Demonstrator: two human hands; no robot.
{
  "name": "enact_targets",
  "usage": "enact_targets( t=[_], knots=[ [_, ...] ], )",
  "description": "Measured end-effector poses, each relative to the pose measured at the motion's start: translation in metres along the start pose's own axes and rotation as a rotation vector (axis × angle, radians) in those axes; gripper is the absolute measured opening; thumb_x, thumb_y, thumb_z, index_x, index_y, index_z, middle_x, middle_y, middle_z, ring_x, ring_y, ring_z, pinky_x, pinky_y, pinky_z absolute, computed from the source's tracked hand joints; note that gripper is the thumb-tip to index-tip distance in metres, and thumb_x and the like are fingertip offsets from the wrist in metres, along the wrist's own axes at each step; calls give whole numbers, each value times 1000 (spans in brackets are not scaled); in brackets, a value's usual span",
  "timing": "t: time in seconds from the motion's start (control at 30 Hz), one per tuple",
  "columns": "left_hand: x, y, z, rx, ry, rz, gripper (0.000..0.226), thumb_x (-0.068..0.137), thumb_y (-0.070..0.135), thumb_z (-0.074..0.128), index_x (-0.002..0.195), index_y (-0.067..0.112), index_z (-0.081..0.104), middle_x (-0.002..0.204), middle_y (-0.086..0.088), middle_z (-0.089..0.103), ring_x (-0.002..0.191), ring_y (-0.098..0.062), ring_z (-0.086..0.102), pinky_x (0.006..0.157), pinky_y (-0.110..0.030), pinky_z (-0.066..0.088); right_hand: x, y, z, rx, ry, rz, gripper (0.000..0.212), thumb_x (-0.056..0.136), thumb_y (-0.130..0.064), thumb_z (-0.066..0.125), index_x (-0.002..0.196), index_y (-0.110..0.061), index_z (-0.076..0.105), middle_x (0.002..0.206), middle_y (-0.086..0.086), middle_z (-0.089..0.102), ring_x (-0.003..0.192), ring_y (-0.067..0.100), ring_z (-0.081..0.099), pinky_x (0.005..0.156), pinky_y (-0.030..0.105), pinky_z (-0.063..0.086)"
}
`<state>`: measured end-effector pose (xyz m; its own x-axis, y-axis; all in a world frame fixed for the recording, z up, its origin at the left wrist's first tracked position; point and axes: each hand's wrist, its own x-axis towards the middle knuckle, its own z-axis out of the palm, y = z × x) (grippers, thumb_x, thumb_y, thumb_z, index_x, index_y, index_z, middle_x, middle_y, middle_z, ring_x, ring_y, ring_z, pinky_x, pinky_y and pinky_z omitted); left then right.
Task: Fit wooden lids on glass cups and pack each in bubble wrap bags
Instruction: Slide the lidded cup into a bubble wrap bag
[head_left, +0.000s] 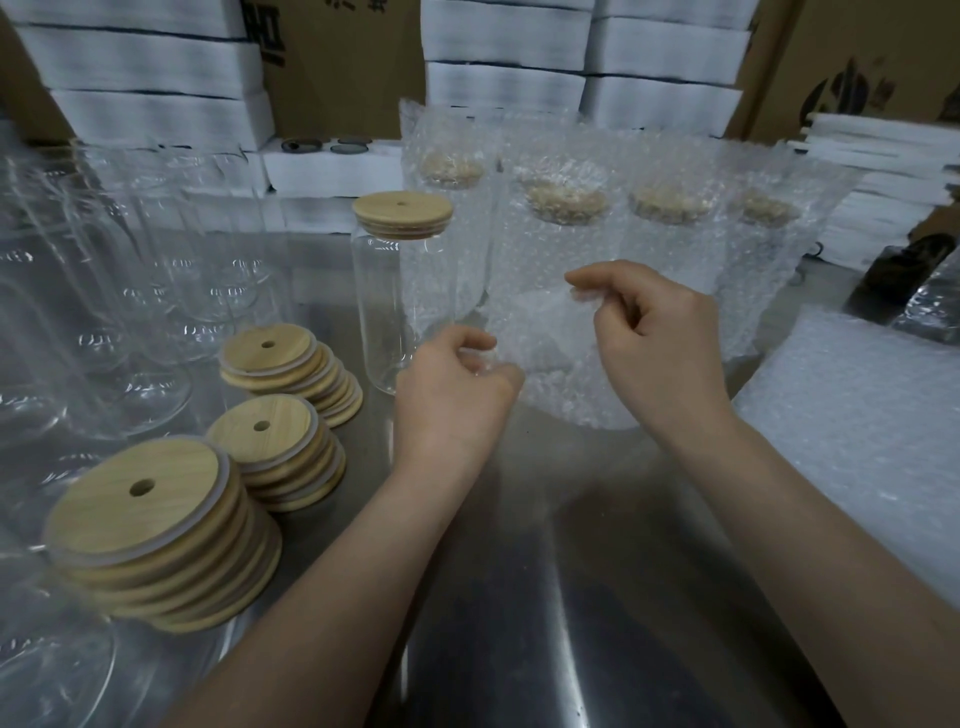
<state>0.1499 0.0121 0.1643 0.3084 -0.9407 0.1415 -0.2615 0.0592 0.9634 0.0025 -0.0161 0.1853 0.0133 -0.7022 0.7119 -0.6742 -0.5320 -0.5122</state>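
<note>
Steel, dull grey and softly streaked, forms the worktop (519, 597) I look down on. Over its middle my left grip (452, 384) pinches the near left edge of a bubble wrap bag (550, 358) with curled fingers. My right grip (654, 338) pinches the bag's upper edge between thumb and forefinger, so both are narrow and holding that one bag. The bag is cloudy, dimpled and limp, and its lower end sags toward the worktop.

Just left of it stands a tall cylindrical glass cup (387, 301), clear and smooth. It is capped by a round wooden lid (402, 214) with a small hole near its centre.

Toward the far edge stands a row of wrapped cups (566, 218), their pale lids blurred through the bubbles. Near the left edge sit three lid stacks (137, 499): flat grained discs, each with a white ring under it, the piles leaning slightly. Bare glass cups (156, 291) crowd the far left corner.

At the right edge lies a thick pile of flat bubble bags (857, 415). White foam blocks (509, 47) and brown cardboard boxes (343, 67) rise behind the worktop.
</note>
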Motion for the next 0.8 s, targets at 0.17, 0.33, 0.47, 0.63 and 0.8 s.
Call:
enact_targets(
  t=[0.17, 0.33, 0.47, 0.63, 0.8],
  knots=[
    [-6, 3, -2, 37, 119, 197, 27, 84, 38, 68, 108, 32, 57, 95, 10, 67, 84, -22, 68, 79, -45, 56, -1, -3, 1, 18, -14, 22, 39, 86, 7, 49, 109, -12, 73, 96, -11, 67, 69, -20, 53, 71, 0, 39],
    [-8, 3, -4, 324, 34, 573, 44, 88, 22, 66, 111, 36, 30, 117, 8, 61, 73, -22, 62, 67, -39, 49, -1, -7, 1, 36, -17, 64, 43, 83, 7, 48, 109, -17, 73, 94, -14, 66, 77, -13, 57, 75, 3, 41],
    [-6, 5, -6, 482, -58, 696, 37, 89, 3, 55, 99, 34, 39, 139, 8, 46, 86, -19, 60, 65, -42, 51, -1, -8, -1, 64, 0, 128, 39, 87, 2, 49, 109, -20, 73, 93, -15, 67, 71, -12, 56, 71, 6, 41],
    [-1, -2, -3, 523, -170, 537, 23, 96, 21, 53, 108, 36, 65, 155, 10, 33, 110, -22, 61, 88, -41, 50, 1, -8, 1, 81, 63, 169, 27, 93, -7, 52, 103, -20, 74, 89, -14, 69, 62, -10, 54, 66, 7, 38],
    [-3, -5, 3, 455, -148, 369, 52, 85, 57, 64, 128, 28, 62, 139, 9, 54, 128, -11, 48, 97, -27, 37, 0, -15, 3, 48, 63, 155, 28, 90, -10, 53, 106, -21, 73, 98, -14, 68, 66, -1, 54, 73, 13, 43]
  ],
)
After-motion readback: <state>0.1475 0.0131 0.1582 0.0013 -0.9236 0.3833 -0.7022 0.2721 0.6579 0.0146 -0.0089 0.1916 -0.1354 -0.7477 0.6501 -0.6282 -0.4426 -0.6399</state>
